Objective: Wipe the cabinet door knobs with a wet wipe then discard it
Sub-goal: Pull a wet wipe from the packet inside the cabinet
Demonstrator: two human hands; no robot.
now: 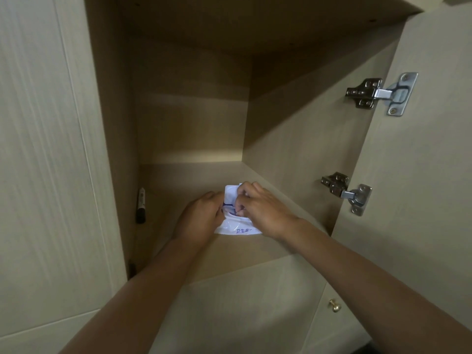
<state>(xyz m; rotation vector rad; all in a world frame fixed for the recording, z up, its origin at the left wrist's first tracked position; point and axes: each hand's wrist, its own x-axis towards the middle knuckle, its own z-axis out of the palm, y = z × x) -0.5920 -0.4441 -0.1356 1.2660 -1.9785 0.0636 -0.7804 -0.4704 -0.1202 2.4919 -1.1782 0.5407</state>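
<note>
A white wet wipe pack (pixel 236 227) with blue print lies on the shelf inside the open cabinet. Its lid flap (pixel 231 191) stands open at the far end. My left hand (pixel 200 217) holds the pack's left side, fingers curled against it. My right hand (pixel 258 208) sits over the pack's opening, and its fingertips pinch at the wipe in the opening. The wipe itself is mostly hidden by the fingers. A small brass door knob (pixel 335 305) shows on a lower cabinet door at the bottom right.
A black marker (pixel 141 205) lies against the cabinet's left inner wall. The open door (pixel 421 162) stands at the right with two metal hinges (pixel 381 94) (pixel 347 192). A closed door panel (pixel 38 149) fills the left side.
</note>
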